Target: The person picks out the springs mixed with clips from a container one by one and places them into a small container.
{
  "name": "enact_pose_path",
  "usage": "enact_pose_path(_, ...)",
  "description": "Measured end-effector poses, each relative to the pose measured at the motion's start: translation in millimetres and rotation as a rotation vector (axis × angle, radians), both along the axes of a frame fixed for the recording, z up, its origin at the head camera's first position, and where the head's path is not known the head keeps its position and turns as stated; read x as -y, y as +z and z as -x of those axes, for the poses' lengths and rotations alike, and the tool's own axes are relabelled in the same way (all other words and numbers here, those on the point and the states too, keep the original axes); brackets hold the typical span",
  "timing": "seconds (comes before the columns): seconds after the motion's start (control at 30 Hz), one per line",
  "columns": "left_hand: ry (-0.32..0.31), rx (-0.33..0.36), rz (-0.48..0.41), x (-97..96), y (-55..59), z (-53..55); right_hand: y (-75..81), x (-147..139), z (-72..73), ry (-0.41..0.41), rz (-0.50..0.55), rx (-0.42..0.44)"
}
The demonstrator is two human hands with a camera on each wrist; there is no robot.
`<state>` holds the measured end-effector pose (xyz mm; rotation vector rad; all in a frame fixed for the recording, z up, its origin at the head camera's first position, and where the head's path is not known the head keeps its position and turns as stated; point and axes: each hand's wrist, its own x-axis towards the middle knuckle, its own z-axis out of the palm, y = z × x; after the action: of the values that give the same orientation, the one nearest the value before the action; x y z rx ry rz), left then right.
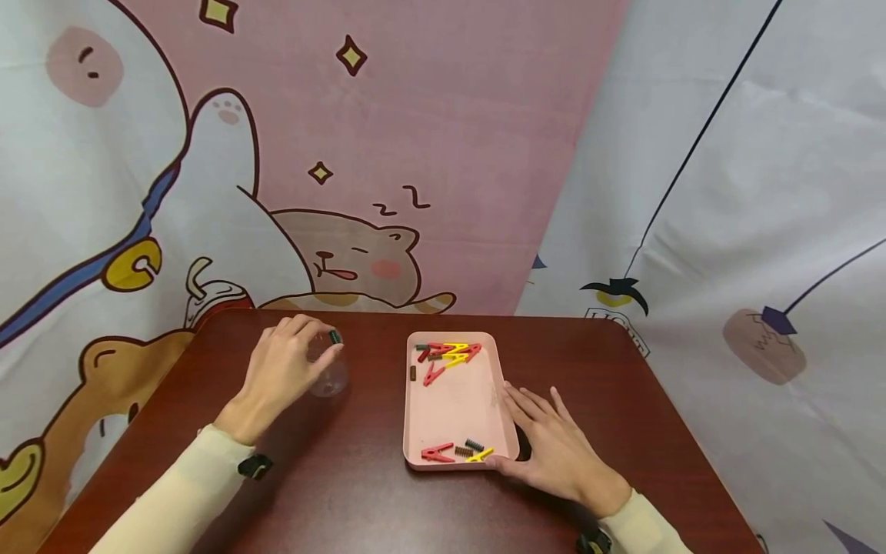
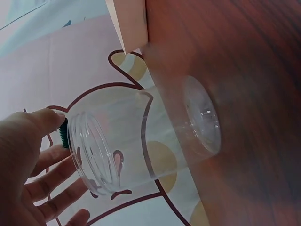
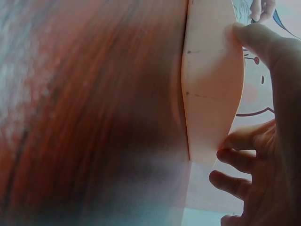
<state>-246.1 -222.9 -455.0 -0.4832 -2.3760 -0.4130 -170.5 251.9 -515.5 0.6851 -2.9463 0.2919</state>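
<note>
My left hand [image 1: 282,365] pinches a small dark green spring [image 2: 64,133] between thumb and finger. The spring sits right at the mouth of a clear plastic jar [image 2: 136,136], which stands upright on the table to the left of the tray. My right hand [image 1: 554,445] rests with fingers extended against the right side of a pale pink tray [image 1: 460,412], its thumb on the rim near the close corner. At the far end of the tray lie red and yellow plastic clips [image 1: 457,354] and several small springs. More springs [image 1: 464,452] lie at the near end beside a red clip [image 1: 438,453] and a yellow one.
The dark reddish-brown table [image 1: 360,500] carries the tray and jar. Right behind its far edge hangs a cloth backdrop [image 1: 471,169] with cartoon animals.
</note>
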Motion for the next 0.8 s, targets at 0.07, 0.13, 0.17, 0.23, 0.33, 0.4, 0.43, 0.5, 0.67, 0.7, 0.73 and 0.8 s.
enact_pose_path(0.07,0.014,0.007,-0.005,3.8,-1.6,0.5,0.0,0,0.0,0.0,0.003,0.003)
enact_pose_path(0.13,0.028,0.011,-0.01,7.1,-3.0,1.1,-0.1,1,0.1,-0.002,0.004,0.006)
enact_pose_path(0.17,0.035,0.017,-0.018,8.4,-3.4,1.2,-0.2,1,0.2,-0.005,0.003,0.007)
enact_pose_path(0.23,0.047,0.034,-0.034,10.7,-4.0,1.0,-0.7,1,0.3,-0.005,0.002,0.009)
enact_pose_path(0.33,0.062,0.078,-0.065,13.0,-3.2,0.2,-1.4,2,0.2,-0.01,-0.002,0.014)
enact_pose_path(0.4,0.073,0.112,-0.083,14.1,-1.5,-0.3,-1.7,2,0.0,-0.011,-0.003,0.015)
enact_pose_path(0.43,0.078,0.131,-0.088,14.5,-0.5,-0.5,-1.9,2,-0.1,-0.012,-0.003,0.014)
enact_pose_path(0.5,0.088,0.171,-0.1,15.4,1.0,-1.0,-2.2,2,0.0,-0.013,0.0,0.016)
enact_pose_path(0.67,0.099,0.237,-0.114,15.7,4.0,-1.6,-2.7,1,0.0,-0.006,0.011,0.012)
enact_pose_path(0.7,0.1,0.241,-0.113,15.7,4.4,-1.7,-2.6,1,0.0,-0.004,0.012,0.01)
enact_pose_path(0.73,0.1,0.244,-0.113,15.6,4.8,-2.0,-2.6,1,0.1,-0.003,0.012,0.01)
enact_pose_path(0.8,0.104,0.246,-0.112,15.3,5.3,-2.3,-2.5,1,0.4,-0.003,0.012,0.007)
